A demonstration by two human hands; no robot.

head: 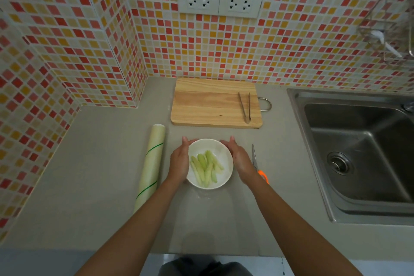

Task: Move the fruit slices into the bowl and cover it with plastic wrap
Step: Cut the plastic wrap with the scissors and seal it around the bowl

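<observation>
Grey and smooth, the desk (94,175) runs from the tiled corner on the left to the steel sink (358,154) on the right. Going left to right, first comes the roll of plastic wrap (150,163), lying long-ways with thin green lines across it. I can see no words on it. Just beside it is the left hand (179,161), fingers spread flat against the left side of the white bowl (221,177). It cups the bowl but does not curl shut. The bowl sits on the desk, and the pale green fruit slices (206,167) lie in a heap inside it. The right hand (240,159) does the same on the bowl's right side, fingers loose and pressed near the rim. Whether wrap is over the bowl, I cannot tell. Partly under the right wrist lie scissors (254,157) with an orange handle. Behind the bowl, against the wall, is a wooden cutting board (208,105) with metal tongs (245,106) resting on its right end. Two white wall sockets (220,2) sit high on the red, pink and yellow tiles.
</observation>
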